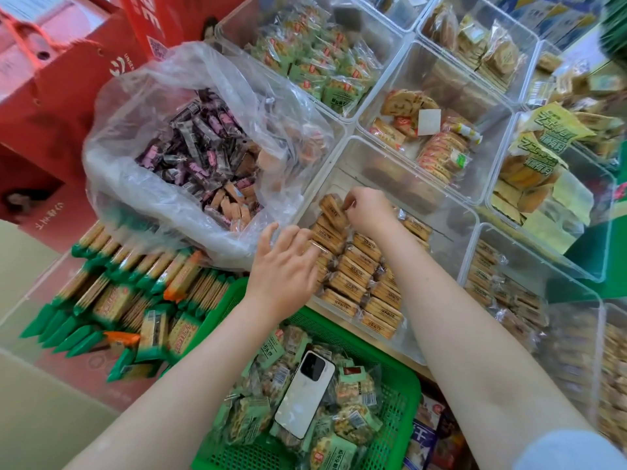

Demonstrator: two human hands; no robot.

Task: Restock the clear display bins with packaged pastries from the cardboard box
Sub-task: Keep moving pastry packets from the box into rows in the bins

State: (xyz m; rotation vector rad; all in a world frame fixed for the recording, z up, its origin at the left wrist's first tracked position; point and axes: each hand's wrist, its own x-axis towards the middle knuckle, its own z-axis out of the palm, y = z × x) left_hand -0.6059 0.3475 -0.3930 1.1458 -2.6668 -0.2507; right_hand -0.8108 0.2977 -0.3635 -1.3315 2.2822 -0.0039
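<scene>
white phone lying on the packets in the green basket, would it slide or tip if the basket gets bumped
Likely yes. The white smartphone lies tilted on loose, glossy green snack packets in the green plastic mesh basket, an uneven, shifting bed. Its smooth back looks slippery, so a bump would probably make it slide. It is stiff and flat, so rolling seems unlikely.

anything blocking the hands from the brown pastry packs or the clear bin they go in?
Nothing visible. The right hand pinches an upright brown packaged pastry already inside the open-topped clear plastic bin; the left hand rests its fingers on the neighbouring packs.
</scene>
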